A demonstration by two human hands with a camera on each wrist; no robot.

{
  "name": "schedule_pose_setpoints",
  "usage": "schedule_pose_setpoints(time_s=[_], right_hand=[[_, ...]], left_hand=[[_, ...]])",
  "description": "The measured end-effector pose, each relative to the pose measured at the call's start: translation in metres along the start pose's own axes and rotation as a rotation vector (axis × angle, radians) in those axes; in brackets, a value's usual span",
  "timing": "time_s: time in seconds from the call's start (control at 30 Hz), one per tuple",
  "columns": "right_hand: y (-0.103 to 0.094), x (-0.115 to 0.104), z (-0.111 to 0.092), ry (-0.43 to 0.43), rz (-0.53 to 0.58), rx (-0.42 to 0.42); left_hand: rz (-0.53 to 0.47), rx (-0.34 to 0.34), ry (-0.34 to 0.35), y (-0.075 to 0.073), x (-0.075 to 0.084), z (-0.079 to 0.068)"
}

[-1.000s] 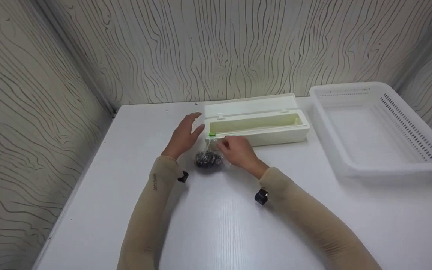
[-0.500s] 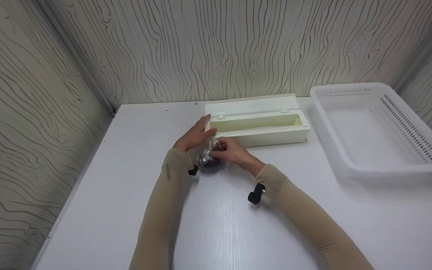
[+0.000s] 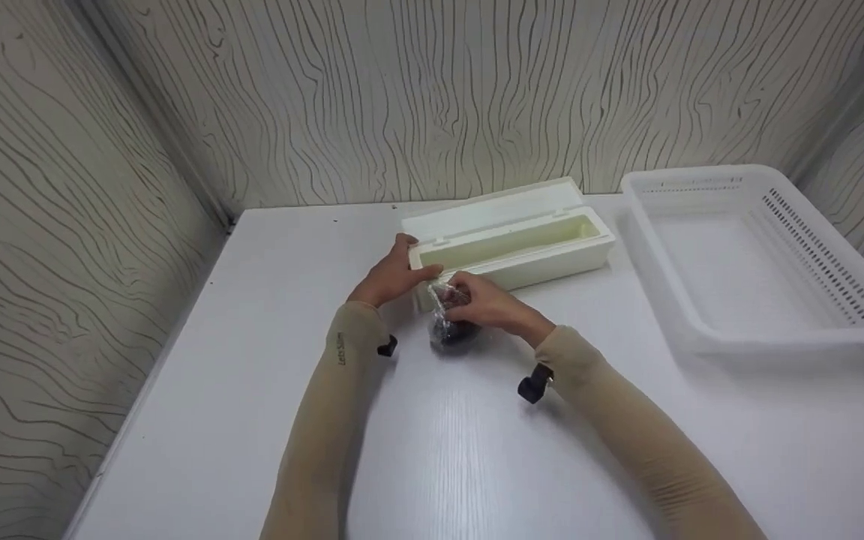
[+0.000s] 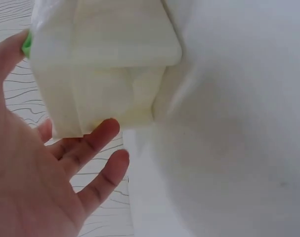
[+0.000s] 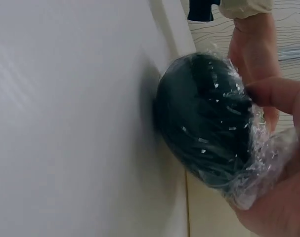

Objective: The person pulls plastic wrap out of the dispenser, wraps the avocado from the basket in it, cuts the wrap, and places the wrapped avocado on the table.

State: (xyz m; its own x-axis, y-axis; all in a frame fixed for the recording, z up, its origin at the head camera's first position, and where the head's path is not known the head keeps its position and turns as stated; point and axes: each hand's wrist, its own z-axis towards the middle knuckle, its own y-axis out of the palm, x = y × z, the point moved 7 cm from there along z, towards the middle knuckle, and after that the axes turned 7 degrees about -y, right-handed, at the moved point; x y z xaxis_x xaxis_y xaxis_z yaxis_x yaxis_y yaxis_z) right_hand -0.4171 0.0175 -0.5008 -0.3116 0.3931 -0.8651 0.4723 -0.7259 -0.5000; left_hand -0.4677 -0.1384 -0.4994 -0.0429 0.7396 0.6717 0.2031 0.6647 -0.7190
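A: Item one, and its location?
B: Dark rounded object, wrapped in clear film; in front of the white box, towards its left end. Contact with the worktop: cannot be told.
A: Hands?
B: Right hand: thumb and fingers pinching the object by its gathered film. Left hand: gripping the box's left end, thumb at the front edge.
A: Box particulars?
B: Long, narrow, pale yellowish inside; lid tipped back. Green piece beside the left thumb, partly hidden.
A: Remainder?
B: Basket, white, rectangular, slotted sides; right of the box. Wall, line-grained.
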Motion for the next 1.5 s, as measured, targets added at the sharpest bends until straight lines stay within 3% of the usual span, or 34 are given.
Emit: schedule_pose_setpoints(time_s=[0.17,0.4,0.57,1.07,1.5], right_hand=[[0.002,-0.007,0.004,-0.027,0.029,0.074],[0.0,-0.012,0.008,-0.068,-0.123,0.276],[0.001,-0.011,0.009,-0.132,-0.185,0.326],[0.005,-0.013,0.013,-0.202,-0.158,0.089],[0.003,-0.014,0.012,-0.282,-0.286,0.011]], left_hand=[[0.013,0.016,0.028,0.007,0.0,0.003],[0.006,0.049,0.076,0.011,0.004,0.008],[-0.04,0.036,0.096,0.015,0.003,0.011],[-0.087,0.04,0.152,0.015,-0.001,0.017],[-0.127,0.024,0.141,0.016,-0.002,0.018]])
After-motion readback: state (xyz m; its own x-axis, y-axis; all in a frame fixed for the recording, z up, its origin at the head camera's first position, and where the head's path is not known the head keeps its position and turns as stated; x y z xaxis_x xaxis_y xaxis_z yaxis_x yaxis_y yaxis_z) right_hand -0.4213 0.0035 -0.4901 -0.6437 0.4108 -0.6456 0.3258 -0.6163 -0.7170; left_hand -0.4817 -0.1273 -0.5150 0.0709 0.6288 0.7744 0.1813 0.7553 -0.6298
